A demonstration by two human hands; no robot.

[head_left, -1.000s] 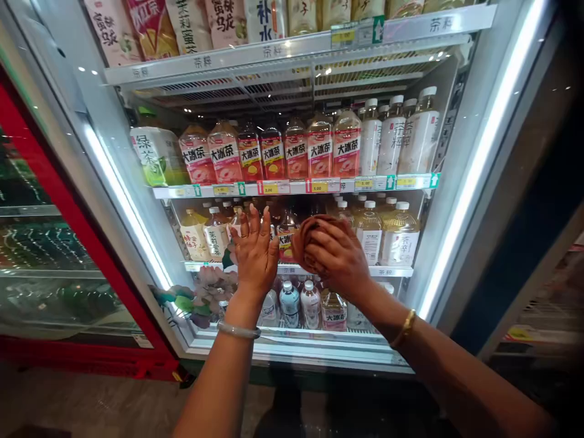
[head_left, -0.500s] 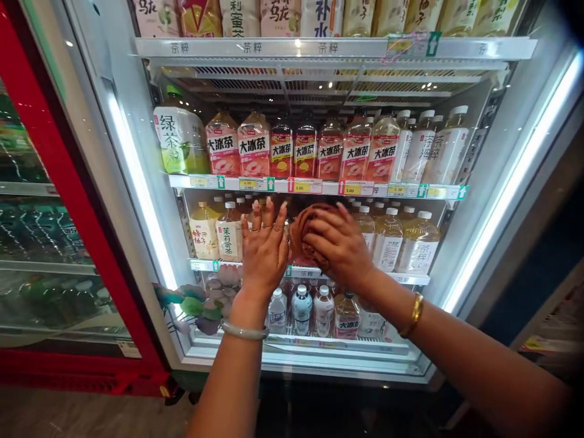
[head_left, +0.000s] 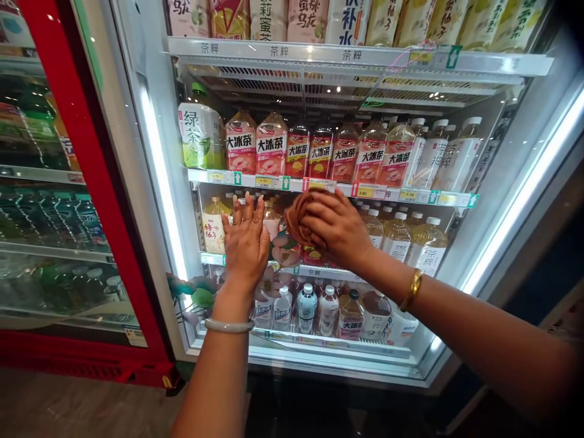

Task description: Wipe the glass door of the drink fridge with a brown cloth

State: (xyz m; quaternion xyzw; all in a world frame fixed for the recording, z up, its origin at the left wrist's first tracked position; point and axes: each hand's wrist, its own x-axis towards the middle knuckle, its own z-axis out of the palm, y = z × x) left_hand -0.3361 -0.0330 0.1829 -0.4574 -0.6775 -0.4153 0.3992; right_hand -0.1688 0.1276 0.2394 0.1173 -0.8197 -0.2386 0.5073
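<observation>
A bunched brown cloth is pressed against the glass door of a lit drinks cooler, under my right hand. The fingers of that hand curl over the cloth, just below a shelf edge with price tags. My left hand rests with spread fingers on the same glass, to the left of the cloth, and holds nothing. Behind the glass, peach-labelled iced tea bottles stand above both hands. Part of the lower bottle row is hidden by my hands and the cloth.
A red-framed cooler stands at the left. Inside the lit cooler, a green tea bottle is at the left of the middle shelf, and small bottles stand on the bottom shelf. A lotus decal marks the lower glass.
The camera view has shifted, so the cooler sits further right in the picture. My right hand and the cloth have moved up and left across the glass. My left hand stays spread, also further left.
</observation>
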